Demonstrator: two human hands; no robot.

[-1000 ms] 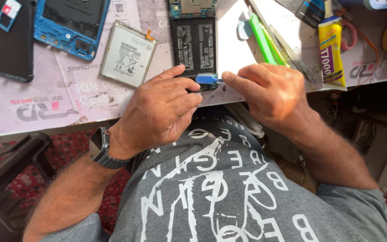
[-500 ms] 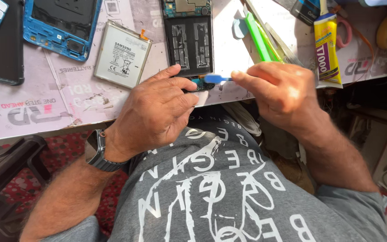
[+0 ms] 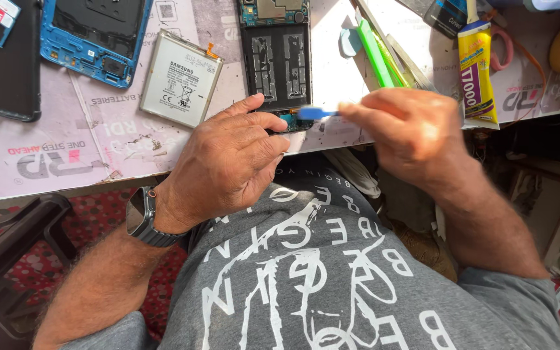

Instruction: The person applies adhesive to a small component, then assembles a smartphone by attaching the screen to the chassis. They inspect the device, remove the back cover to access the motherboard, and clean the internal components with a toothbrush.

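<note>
Pink mat, loose battery beside opened phone, glue tube

A pinkish printed work mat carries an opened phone, battery (loose), blue frame, glue tube.

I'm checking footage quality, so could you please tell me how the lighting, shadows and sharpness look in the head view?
Head view: hard sunlight from the right washes the mat near white beside the opened phone; the left hand casts a dark shadow over the phone's lower end; the right hand and blue tool look slightly motion-blurred, while the battery is sharp.
</note>
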